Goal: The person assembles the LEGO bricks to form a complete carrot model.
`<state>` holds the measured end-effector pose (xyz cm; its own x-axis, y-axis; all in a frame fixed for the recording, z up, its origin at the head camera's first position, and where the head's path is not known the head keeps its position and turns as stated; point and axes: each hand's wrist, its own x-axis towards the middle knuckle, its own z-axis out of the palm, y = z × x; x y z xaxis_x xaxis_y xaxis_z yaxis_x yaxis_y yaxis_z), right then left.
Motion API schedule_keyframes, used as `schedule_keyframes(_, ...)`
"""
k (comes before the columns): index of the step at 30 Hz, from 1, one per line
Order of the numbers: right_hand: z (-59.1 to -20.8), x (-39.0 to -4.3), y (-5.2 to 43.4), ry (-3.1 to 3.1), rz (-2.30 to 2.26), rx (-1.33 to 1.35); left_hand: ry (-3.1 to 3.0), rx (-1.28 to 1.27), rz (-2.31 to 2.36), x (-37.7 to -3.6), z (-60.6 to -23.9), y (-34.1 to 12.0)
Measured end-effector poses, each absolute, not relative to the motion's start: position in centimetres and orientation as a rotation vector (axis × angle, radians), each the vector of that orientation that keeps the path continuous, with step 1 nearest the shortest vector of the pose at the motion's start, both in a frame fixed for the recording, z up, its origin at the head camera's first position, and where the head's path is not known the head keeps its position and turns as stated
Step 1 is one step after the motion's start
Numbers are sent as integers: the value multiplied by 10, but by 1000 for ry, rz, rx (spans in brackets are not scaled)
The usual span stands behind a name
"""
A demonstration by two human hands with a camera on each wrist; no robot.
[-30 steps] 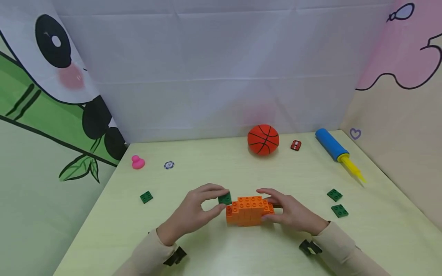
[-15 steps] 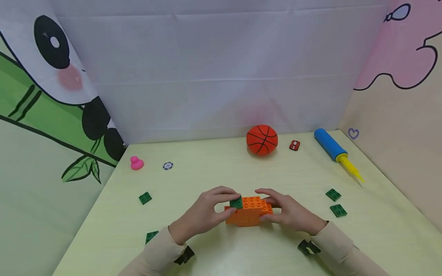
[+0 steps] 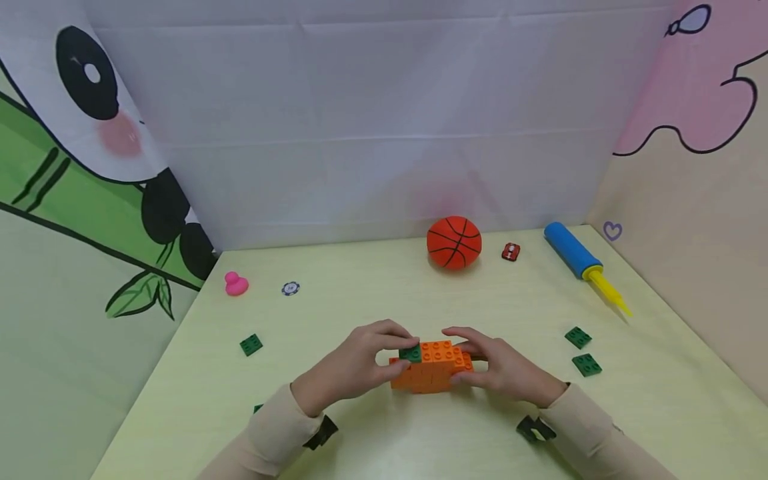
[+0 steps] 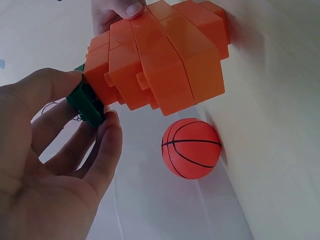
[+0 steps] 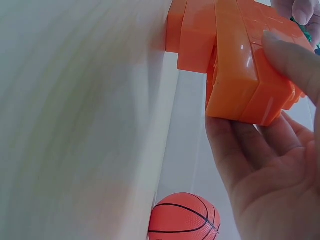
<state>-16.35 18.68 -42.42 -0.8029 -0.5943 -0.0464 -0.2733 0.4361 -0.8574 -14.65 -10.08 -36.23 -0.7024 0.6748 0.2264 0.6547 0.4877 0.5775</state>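
From the head view, the orange block stack (image 3: 432, 367) stood on the table (image 3: 384, 440), well in front of the basketball (image 3: 454, 242). The left hand (image 3: 354, 367) pinched a green plate (image 3: 411, 353) onto the stack's left top corner; the right hand (image 3: 504, 368) gripped the stack's right end.

At the left wrist, fingers (image 4: 107, 145) and thumb clamped the green plate (image 4: 86, 102) against the stack (image 4: 155, 60), the basketball (image 4: 191, 148) beyond.

At the right wrist, curled fingers (image 5: 250, 150) and thumb held the stack (image 5: 240, 60).
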Motion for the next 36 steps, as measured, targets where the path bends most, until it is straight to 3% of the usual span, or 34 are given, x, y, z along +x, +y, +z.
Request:
schedule_keyframes(8, -424, -163, 187, 2352, -1306, -703, 2763, 989, 1041, -140, -373, -126)
schedule_keyframes(23, -423, -163, 186, 2349, -1306, -691, 2820, 285, 960, -100, -407, -271)
schedule_keyframes(29, -422, -163, 186, 2354, -1307, -698, 2708, 225, 920, -92, -414, -296)
schedule_keyframes(36, -422, -164, 186, 2338, -1317, -691, 2699, 184, 894, -94, -418, -296)
